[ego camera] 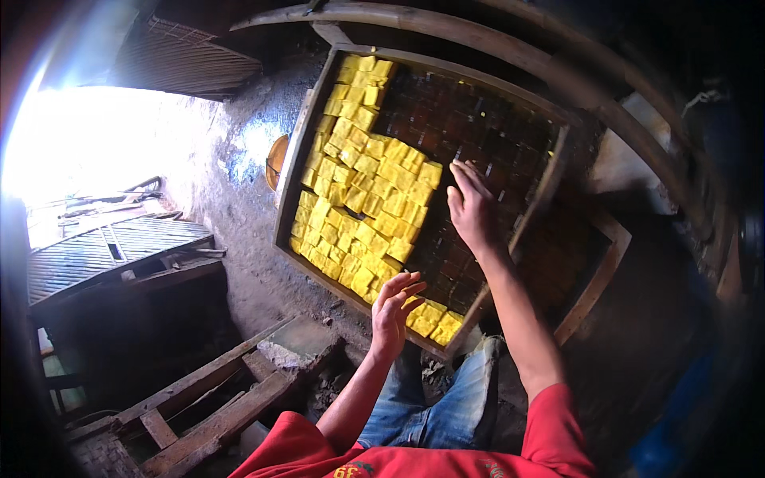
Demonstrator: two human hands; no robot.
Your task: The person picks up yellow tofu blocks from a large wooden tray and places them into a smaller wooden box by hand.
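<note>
In front of me stands a wooden-framed tray (pixel 562 155) with a dark, wet-looking woven or tiled bottom. Rows of soft yellow blocks (pixel 370 197), much like yellow tofu, cover its left side. A few more blocks (pixel 433 318) line the near right corner. My right hand (pixel 475 209) hovers over the dark bottom, just right of the blocks, with thumb and fingers apart and nothing in it. By the tray's near edge is my left hand (pixel 394 313), fingers spread and also without anything in them. Whether its fingertips touch the blocks, I cannot tell.
Curved wooden poles (pixel 478 30) arch beyond the tray. A second wooden frame (pixel 591 281) sits at its right. An orange round object (pixel 277 162) shows beside the left rim. Lower left is a timber framework (pixel 209 412), with a corrugated sheet (pixel 119 254) farther off.
</note>
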